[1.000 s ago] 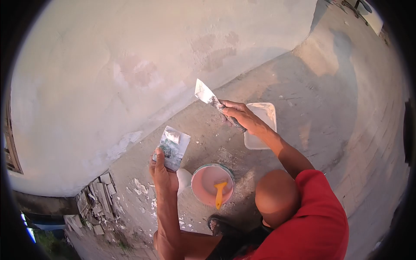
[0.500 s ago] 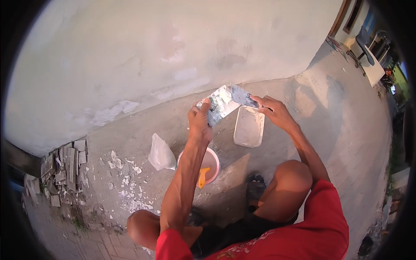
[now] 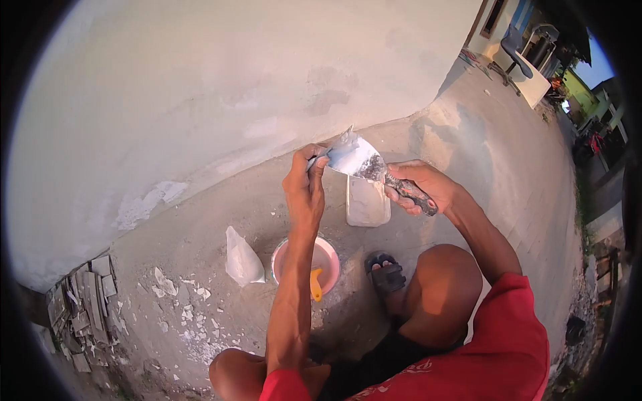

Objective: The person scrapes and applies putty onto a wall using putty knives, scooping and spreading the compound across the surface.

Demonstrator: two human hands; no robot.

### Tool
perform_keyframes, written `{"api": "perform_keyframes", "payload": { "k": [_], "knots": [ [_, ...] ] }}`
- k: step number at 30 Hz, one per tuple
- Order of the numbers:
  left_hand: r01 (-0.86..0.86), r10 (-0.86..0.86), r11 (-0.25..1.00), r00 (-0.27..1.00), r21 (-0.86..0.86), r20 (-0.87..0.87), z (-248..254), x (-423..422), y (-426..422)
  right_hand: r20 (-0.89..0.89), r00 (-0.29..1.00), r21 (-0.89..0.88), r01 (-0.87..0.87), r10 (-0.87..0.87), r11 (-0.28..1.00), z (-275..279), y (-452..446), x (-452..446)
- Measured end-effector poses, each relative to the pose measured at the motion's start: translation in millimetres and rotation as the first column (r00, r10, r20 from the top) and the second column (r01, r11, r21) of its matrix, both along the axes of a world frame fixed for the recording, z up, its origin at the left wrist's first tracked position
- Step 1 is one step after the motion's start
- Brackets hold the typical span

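Observation:
My left hand (image 3: 305, 184) pinches a thin flat plate (image 3: 343, 142), seen nearly edge-on and partly hidden by my fingers. My right hand (image 3: 428, 186) is wrapped round the dark, smeared handle of a putty knife (image 3: 361, 159). Its wide shiny blade points left and meets or overlaps the plate; dark smears mark the blade near the handle. Below the blade, a whitish rectangular tub (image 3: 368, 208) rests on the ground, its far end hidden. Beyond my left forearm stands a round pinkish bucket (image 3: 334, 252), with a yellow-orange handled tool (image 3: 315, 284) in it.
A white plastic bag (image 3: 243, 259) sits left of the bucket. White flakes (image 3: 194, 321) and a stack of broken boards (image 3: 87, 301) lie farther left. The patched pale wall (image 3: 221, 87) rises ahead. An office chair (image 3: 513, 57) stands at far right.
The putty knife has turned so its shiny blade face and handle show. The plate has tilted from face-on to nearly edge-on. My right hand has shifted slightly down; the view has swung right.

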State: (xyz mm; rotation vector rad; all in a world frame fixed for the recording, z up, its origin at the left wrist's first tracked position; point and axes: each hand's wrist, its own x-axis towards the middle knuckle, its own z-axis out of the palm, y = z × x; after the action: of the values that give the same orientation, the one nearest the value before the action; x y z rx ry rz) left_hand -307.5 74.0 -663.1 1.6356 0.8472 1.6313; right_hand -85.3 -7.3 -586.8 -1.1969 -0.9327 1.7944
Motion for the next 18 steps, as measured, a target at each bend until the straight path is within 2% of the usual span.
{"api": "perform_keyframes", "payload": {
  "k": [1,3,4,6,7,8,10,12,14,16,18],
  "knots": [
    [0.024,-0.024,1.000,1.000,0.007,-0.007,-2,2,7,-0.012,1.000,-0.012,-0.020,0.020,1.000,-7,2,7],
    [0.078,-0.029,0.964,0.981,0.256,-0.190,-11,-4,15,-0.064,0.998,0.007,-0.006,0.007,1.000,-27,2,24],
    [0.089,-0.037,0.964,0.978,0.250,-0.203,-15,-6,15,-0.107,0.994,0.033,-0.018,0.021,0.999,-39,0,31],
    [0.166,0.016,0.932,0.870,0.323,-0.493,-23,-9,16,-0.178,0.984,0.039,-0.003,0.010,0.999,-60,0,44],
    [0.160,0.065,0.923,0.830,0.348,-0.554,-28,-7,17,-0.322,0.947,0.085,0.040,-0.010,0.996,-73,3,52],
    [0.172,0.060,0.923,0.821,0.345,-0.568,-31,-6,22,-0.460,0.887,0.120,0.093,-0.028,0.988,-86,5,62],
    [0.035,0.141,0.956,0.816,0.291,-0.561,-26,-15,41,-0.512,0.859,0.155,0.112,-0.017,0.982,-109,20,98],
    [-0.012,0.137,0.981,0.752,0.195,-0.645,-11,-39,58,-0.464,0.850,0.161,0.356,-0.247,0.920,-128,34,137],
    [-0.090,0.165,0.986,0.665,0.141,-0.728,5,-69,63,-0.407,0.788,0.137,0.552,-0.461,0.823,-150,62,183],
    [-0.146,0.188,0.981,0.601,0.124,-0.777,7,-108,61,-0.293,0.711,0.168,0.697,-0.640,0.697,-176,97,233],
    [-0.244,0.154,0.970,0.582,0.008,-0.798,14,-140,43,-0.226,0.651,0.147,0.759,-0.725,0.635,-207,141,283]
  ]
}}
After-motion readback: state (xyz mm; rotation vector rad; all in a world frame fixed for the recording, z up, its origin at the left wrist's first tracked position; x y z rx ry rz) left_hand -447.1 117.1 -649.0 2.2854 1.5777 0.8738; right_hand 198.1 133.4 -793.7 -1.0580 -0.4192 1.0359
